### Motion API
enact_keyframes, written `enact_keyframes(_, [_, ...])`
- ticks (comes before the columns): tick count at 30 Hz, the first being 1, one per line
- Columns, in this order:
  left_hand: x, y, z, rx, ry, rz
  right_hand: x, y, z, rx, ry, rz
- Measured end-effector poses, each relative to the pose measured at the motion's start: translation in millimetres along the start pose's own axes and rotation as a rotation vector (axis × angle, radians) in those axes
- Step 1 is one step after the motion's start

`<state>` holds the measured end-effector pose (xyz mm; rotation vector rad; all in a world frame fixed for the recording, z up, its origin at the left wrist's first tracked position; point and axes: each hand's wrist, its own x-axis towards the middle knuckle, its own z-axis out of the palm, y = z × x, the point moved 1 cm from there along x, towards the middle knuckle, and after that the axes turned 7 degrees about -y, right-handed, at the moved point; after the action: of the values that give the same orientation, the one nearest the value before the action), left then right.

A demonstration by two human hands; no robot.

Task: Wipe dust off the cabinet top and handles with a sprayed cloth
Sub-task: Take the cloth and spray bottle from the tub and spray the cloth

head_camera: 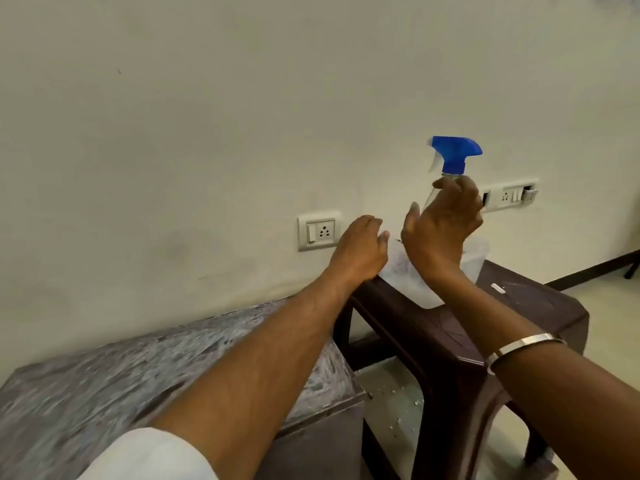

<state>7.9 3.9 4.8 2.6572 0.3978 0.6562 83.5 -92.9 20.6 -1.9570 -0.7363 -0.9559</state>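
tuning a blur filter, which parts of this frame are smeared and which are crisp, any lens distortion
Head view: the marbled cabinet top at lower left is streaked with motion blur; the spray bottle, the right hand on it and the wall socket stay fairly sharp; the left hand is slightly soft. Head view: wide-angle bending tilts the wall and floor edges near the borders; lighting is flat, without glare.

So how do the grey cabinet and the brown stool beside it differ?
The cabinet has a grey, streaky marbled top and solid sides; the stool is plain dark brown, on open legs. The stool stands higher and carries a pale cloth; the cabinet top carries nothing. Both stand by the wall.
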Motion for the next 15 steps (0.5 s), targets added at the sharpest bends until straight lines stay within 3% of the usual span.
enact_keyframes(5, [15, 9, 14, -0.015, -0.038, 0.047, 26, 20, -1, 0.321, -0.033, 0.282])
enact_keyframes(9, [25, 9, 24, -0.022, -0.057, 0.029, 38, 24, 4, 0.502, -0.137, 0.305])
enact_keyframes(15, [36, 14, 25, -0.016, -0.146, -0.052, 40, 26, 7, 0.605, -0.140, 0.305])
